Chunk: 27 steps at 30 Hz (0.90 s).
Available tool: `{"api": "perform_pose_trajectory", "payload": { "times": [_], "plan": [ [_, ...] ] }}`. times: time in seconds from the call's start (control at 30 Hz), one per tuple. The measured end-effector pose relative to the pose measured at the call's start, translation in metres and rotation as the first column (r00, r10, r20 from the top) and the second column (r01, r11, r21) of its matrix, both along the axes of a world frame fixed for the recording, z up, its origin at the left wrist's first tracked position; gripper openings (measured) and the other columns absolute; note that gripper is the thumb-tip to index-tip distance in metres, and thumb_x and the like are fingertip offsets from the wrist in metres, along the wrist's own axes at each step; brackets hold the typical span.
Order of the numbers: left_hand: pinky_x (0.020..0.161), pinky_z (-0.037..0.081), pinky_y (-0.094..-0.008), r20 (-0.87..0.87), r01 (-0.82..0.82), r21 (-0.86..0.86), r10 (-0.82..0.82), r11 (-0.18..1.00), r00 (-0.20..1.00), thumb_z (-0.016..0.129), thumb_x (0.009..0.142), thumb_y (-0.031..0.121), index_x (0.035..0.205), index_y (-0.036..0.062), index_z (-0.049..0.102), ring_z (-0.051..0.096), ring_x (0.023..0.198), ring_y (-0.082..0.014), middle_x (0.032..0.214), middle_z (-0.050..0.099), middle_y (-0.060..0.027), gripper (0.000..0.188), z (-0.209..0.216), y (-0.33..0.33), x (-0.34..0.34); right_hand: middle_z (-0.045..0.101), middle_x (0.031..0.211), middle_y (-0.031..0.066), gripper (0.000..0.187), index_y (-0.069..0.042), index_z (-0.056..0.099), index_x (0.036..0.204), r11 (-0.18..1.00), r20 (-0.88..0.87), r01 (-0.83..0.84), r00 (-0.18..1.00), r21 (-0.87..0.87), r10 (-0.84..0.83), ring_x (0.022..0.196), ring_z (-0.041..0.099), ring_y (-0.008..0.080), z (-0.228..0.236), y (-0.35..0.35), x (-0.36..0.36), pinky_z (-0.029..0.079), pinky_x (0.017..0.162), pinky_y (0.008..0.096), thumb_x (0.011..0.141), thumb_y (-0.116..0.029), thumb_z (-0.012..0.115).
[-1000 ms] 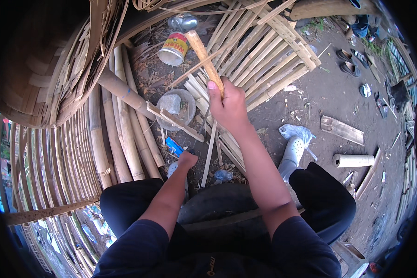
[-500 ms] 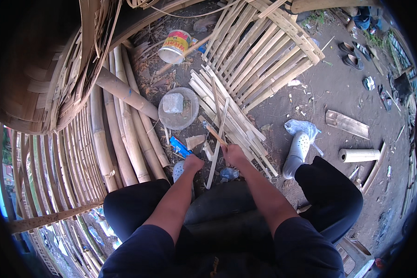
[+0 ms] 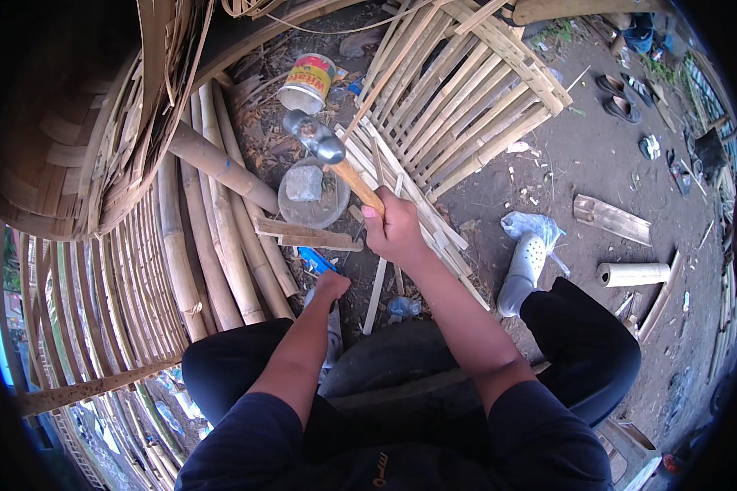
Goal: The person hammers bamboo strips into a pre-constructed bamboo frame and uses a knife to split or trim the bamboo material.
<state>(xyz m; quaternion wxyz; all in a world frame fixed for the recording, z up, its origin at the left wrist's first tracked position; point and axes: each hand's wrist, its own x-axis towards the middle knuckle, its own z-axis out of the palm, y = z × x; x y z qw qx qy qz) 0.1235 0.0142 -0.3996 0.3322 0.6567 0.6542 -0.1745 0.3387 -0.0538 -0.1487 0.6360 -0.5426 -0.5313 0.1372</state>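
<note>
A hammer (image 3: 350,173) with a steel head and wooden handle is gripped in my right hand (image 3: 397,225). Its head hangs over the ground close to the tin bucket, pointing away from me. My left hand (image 3: 332,286) is closed, low beside my left shoe. Just beyond its fingers shows a flat blue printed thing (image 3: 315,260); I cannot tell whether the hand grips it. A rough split piece of bamboo (image 3: 311,236) lies across the far end of the blue thing. Past it, a grey stone block (image 3: 305,182) rests on a round grey slab (image 3: 319,214).
Thin bamboo strips (image 3: 434,217) lie beside a slatted bamboo panel (image 3: 458,90). Thick bamboo poles (image 3: 213,213) line the left. A red-yellow tin bucket (image 3: 307,82) stands beyond the slab. At right are a plastic bag (image 3: 532,222), bamboo offcuts (image 3: 614,218) and several shoes (image 3: 624,106).
My right hand has risen and moved away from me, so the hammer head now shows plainly. The left hand has shifted slightly left. The split bamboo piece now lies across near the slab.
</note>
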Motion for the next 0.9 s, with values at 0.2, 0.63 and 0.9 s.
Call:
{"api": "perform_pose_trajectory", "payload": {
  "times": [0.2, 0.63, 0.9],
  "plan": [
    [0.069, 0.052, -0.0378, -0.001, 0.047, -0.079, -0.048, 0.996, 0.999, 0.054, 0.071, 0.023, 0.061, -0.0012, 0.063, 0.067, 0.069, -0.029, 0.065, 0.065, -0.0182, 0.028, 0.027, -0.011, 0.023, 0.058, 0.065, 0.0259, 0.04, 0.004, 0.059, 0.076, 0.63, 0.258, 0.182, 0.966, -0.755, 0.029, 0.063, 0.06, 0.0436, -0.208, -0.053, -0.008, 0.048, 0.062, 0.0505, 0.091, -0.031, 0.05],
    [0.072, 0.052, -0.0391, 0.019, -0.022, -0.06, 0.023, 0.998, 1.0, 0.054, 0.07, 0.021, 0.068, -0.0031, 0.065, 0.066, 0.076, -0.0315, 0.076, 0.066, -0.0221, 0.026, 0.018, -0.014, 0.023, 0.052, 0.054, 0.0211, 0.03, 0.004, 0.052, 0.074, 0.959, 0.088, 0.094, 0.993, -0.266, -0.073, 0.05, 0.056, 0.0378, -0.008, -0.004, 0.017, 0.042, 0.046, 0.0417, 0.09, -0.021, 0.057],
    [0.087, 0.049, -0.0416, 0.03, -0.059, -0.096, 0.062, 0.994, 0.998, 0.059, 0.069, 0.024, 0.099, -0.0089, 0.062, 0.061, 0.102, -0.0366, 0.103, 0.062, -0.0288, 0.044, 0.011, -0.019, 0.019, 0.056, 0.061, 0.0251, 0.028, 0.004, 0.055, 0.079, 0.876, 0.113, 0.122, 0.99, -0.466, -0.078, 0.058, 0.058, 0.0431, -0.146, -0.04, -0.011, 0.046, 0.055, 0.0481, 0.089, -0.021, 0.055]
  ]
}}
